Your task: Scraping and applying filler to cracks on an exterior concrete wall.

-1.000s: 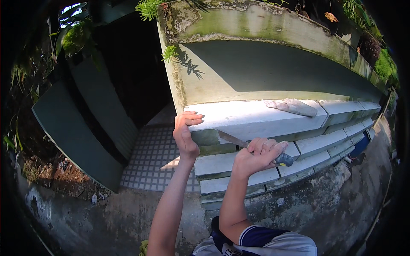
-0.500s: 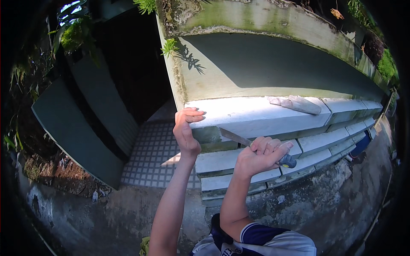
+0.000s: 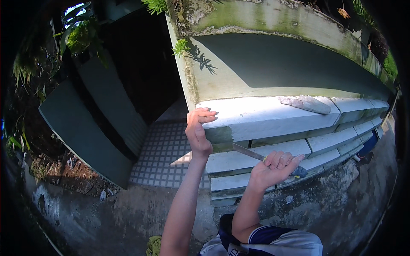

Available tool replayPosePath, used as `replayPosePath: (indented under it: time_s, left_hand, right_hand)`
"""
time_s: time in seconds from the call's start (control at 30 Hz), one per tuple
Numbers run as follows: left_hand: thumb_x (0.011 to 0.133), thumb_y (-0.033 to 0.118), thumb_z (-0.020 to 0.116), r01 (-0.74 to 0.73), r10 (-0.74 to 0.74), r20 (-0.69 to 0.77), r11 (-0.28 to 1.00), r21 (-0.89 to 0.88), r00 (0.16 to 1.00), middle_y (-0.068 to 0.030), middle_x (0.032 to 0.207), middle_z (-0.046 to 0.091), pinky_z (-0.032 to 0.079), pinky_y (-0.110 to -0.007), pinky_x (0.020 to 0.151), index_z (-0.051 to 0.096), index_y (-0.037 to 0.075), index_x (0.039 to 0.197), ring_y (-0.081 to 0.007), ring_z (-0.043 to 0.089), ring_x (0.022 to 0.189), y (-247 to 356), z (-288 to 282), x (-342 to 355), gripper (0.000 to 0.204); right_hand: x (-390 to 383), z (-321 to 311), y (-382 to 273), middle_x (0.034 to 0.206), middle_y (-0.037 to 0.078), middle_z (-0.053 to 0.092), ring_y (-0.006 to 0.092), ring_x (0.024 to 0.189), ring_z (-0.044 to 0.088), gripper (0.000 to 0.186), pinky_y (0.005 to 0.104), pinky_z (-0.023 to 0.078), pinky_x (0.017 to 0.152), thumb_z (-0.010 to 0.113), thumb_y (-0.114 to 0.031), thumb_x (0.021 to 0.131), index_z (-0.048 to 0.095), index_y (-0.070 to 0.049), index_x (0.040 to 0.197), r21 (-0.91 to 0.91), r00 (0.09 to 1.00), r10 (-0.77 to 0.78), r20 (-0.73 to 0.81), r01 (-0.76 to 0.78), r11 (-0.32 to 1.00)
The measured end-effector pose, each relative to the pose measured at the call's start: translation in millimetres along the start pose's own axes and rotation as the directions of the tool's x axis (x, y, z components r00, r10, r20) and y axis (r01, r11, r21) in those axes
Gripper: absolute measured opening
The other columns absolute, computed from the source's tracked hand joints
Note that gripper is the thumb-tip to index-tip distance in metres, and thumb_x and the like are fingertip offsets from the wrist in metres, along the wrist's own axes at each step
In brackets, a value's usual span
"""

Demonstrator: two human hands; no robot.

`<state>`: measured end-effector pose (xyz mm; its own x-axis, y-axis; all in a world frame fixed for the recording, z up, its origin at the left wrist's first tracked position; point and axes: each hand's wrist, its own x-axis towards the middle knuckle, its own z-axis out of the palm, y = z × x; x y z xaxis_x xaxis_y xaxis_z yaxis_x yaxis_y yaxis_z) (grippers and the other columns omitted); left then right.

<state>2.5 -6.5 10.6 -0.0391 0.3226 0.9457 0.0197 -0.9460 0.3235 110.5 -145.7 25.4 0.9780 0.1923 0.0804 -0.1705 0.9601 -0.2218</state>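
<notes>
My left hand (image 3: 200, 130) rests at the near-left corner of the white-topped ledge (image 3: 265, 111), its fingers laid over the top edge. Nothing is held in it. The fingers of my right hand (image 3: 276, 168) wrap round the dark handle of a scraper (image 3: 247, 152), whose flat metal blade points up and left. Its blade tip lies just below the ledge's front face, near where white coating meets a bare greenish patch (image 3: 221, 134). On the ledge top, farther right, lies a pale, crumpled cloth-like thing (image 3: 305, 104).
Below the ledge, white-topped steps (image 3: 230, 181) run to the right. A mossy wall (image 3: 273, 64) rises behind. To the left are a dark opening, a checkered tile floor (image 3: 158, 149) and a green panel (image 3: 81, 132). Stained concrete (image 3: 145, 213) lies in front.
The scraper has moved down, its tip leaving the ledge's front face for just under it. My left hand stays on the corner. The whole view has shifted slightly.
</notes>
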Motion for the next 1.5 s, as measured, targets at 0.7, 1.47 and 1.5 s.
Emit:
replayPosePath:
  time_s: [0.7,1.47,1.5]
  left_hand:
    - [0.102,0.031,0.027,-0.018,0.018,-0.023,1.0,-0.004,1.0,-0.0122,0.094,0.069,0.041,-0.043,0.096,0.063,0.002,0.082,-0.0297,0.06,0.103,-4,-1,0,0.05]
    - [0.101,0.032,0.028,0.012,-0.013,0.024,1.0,0.016,1.0,-0.0134,0.095,0.067,0.039,-0.043,0.099,0.061,0.001,0.083,-0.0284,0.056,0.107,-3,-1,-4,0.048]
    - [0.102,0.033,0.027,0.014,-0.014,0.026,1.0,0.023,1.0,-0.014,0.096,0.066,0.04,-0.043,0.1,0.06,0.0,0.084,-0.0282,0.056,0.108,-3,-1,-4,0.049]
  right_hand:
    - [27,-6,17,0.053,-0.006,0.025,0.0068,0.041,0.02,0.045,0.0243,0.022,0.039,0.054,-0.027,0.1,0.03,-0.018,0.063,0.066,0.997,0.059,-0.04,-0.056,0.996]
    - [22,-20,18,0.051,-0.007,0.022,0.0073,0.039,0.017,0.047,0.0236,0.02,0.037,0.051,-0.031,0.102,0.027,-0.019,0.063,0.032,0.991,-0.056,-0.124,0.06,0.998]
    - [23,-20,16,0.051,-0.007,0.022,0.0064,0.038,0.018,0.046,0.0224,0.02,0.036,0.05,-0.03,0.103,0.029,-0.019,0.064,0.09,0.997,-0.048,-0.062,0.054,0.995]
